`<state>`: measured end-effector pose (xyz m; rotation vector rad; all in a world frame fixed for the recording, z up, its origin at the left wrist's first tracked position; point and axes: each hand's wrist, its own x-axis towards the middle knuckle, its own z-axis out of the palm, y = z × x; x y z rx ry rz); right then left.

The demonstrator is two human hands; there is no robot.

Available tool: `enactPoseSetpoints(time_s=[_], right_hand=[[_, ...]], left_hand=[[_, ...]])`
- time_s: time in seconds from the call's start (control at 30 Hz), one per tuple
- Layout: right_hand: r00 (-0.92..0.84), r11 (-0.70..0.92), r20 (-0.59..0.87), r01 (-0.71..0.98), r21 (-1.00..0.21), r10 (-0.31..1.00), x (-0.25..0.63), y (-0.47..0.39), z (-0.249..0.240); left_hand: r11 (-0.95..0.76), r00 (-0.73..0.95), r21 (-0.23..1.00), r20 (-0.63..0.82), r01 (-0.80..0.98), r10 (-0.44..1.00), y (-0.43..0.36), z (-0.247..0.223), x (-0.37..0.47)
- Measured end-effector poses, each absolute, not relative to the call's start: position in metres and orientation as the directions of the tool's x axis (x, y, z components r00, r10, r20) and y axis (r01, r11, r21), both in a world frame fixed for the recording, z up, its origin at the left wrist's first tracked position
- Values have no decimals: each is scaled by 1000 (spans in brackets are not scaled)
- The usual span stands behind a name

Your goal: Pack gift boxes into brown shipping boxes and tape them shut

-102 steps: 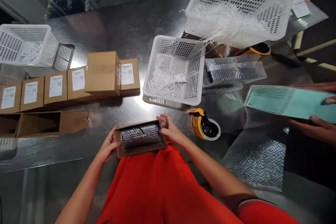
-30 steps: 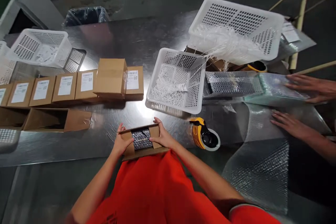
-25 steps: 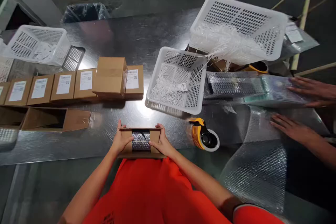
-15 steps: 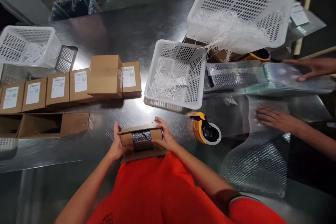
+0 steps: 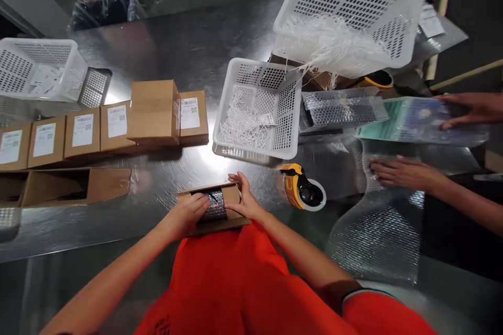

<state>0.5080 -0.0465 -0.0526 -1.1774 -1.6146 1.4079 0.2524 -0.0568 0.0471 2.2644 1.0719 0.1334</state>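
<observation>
Both hands work one cardboard box (image 5: pixel 214 209) at the tabletop's (image 5: pixel 188 52) near edge: left hand (image 5: pixel 188 213) presses the bubble-wrapped item (image 5: pixel 214 205) down, right hand (image 5: pixel 244 201) grips a flap. Closing step, seemingly; remaining flaps need folding over.

The left hand (image 5: pixel 187 213) covered most of the bubble-wrapped item (image 5: pixel 215 205) in the small carton (image 5: pixel 231 194), so its shape stayed unreadable. At nine o'clock, the row of labelled boxes (image 5: pixel 74 131) ran off the picture's edge — their label print too small to read. At three o'clock, a co-worker's hands (image 5: pixel 396 172) were cut off at the forearm, and the teal sheet (image 5: pixel 393 120) under film was blurred.
</observation>
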Motion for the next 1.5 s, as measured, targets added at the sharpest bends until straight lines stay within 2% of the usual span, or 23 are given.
enactPoseSetpoints(time_s=[0.1, 0.17, 0.3, 0.5, 0.57, 0.67, 0.73, 0.77, 0.8, 0.83, 0.87, 0.9, 0.97, 1.03, 1.13, 1.2, 1.3, 1.37, 1.43, 1.5], right_hand=[[-356, 9, -58, 184, -983, 933, 508, -47, -52], [-354, -3, -65, 173, -985, 933, 509, -48, -51], [-351, -21, -85, 180, -983, 932, 509, -47, -47], [-383, 16, -68, 210, -978, 921, 510, -48, -47], [-384, 62, -33, 233, -971, 923, 511, -48, -47], [-378, 152, 54, 233, -961, 924, 511, -46, -46], [-369, 179, 94, 204, -963, 925, 510, -43, -44], [-366, 172, 93, 189, -967, 926, 509, -41, -43], [-362, 147, 74, 179, -973, 929, 509, -40, -42], [-360, 107, 38, 175, -979, 932, 508, -39, -41], [-360, 53, -13, 173, -983, 933, 508, -38, -41], [-365, -13, -76, 174, -985, 928, 507, -38, -41], [-379, -144, -207, 186, -972, 902, 507, -39, -42], [-385, -209, -276, 206, -956, 881, 506, -39, -43], [-393, -211, -287, 226, -951, 873, 505, -37, -43], [-403, -174, -257, 230, -957, 878, 503, -35, -41], [-370, 40, -45, 218, -975, 928, 500, -34, -37], [-323, 191, 115, 216, -958, 940, 500, -36, -35], [-318, 248, 164, 247, -937, 934, 501, -38, -32], [-372, 253, 134, 293, -922, 919, 505, -38, -30]], left_hand=[[-645, 775, 450, -212, 618, 595, -43, 45, 260], [-680, 772, 370, -238, 633, 589, -43, 42, 260], [-685, 761, 334, -222, 647, 610, -43, 37, 264], [-587, 642, 258, -310, 767, 701, -34, 39, 300], [-639, 693, 277, -202, 718, 692, -39, 38, 295], [-745, 727, 289, 190, 601, 660, -60, 35, 262], [-646, 545, 313, 354, 696, 760, -73, 31, 235], [-522, 398, 378, 359, 765, 844, -78, 27, 224], [-357, 227, 481, 308, 801, 924, -80, 23, 216], [-171, 69, 605, 189, 778, 980, -81, 17, 212], [19, -38, 720, 11, 694, 999, -80, 11, 211], [195, -76, 798, -186, 570, 980, -79, 4, 213], [445, -10, 829, -469, 339, 883, -76, -8, 224], [511, 12, 821, -531, 253, 847, -76, -17, 235], [420, -140, 831, -398, 365, 907, -77, -24, 246], [377, -169, 817, -337, 437, 926, -77, -23, 248], [335, -205, 795, -266, 506, 942, -74, -15, 249], [252, -243, 744, -124, 618, 962, -71, -5, 247], [88, -132, 652, 18, 753, 991, -69, 6, 244], [-156, 157, 550, 46, 820, 987, -67, 19, 238]])
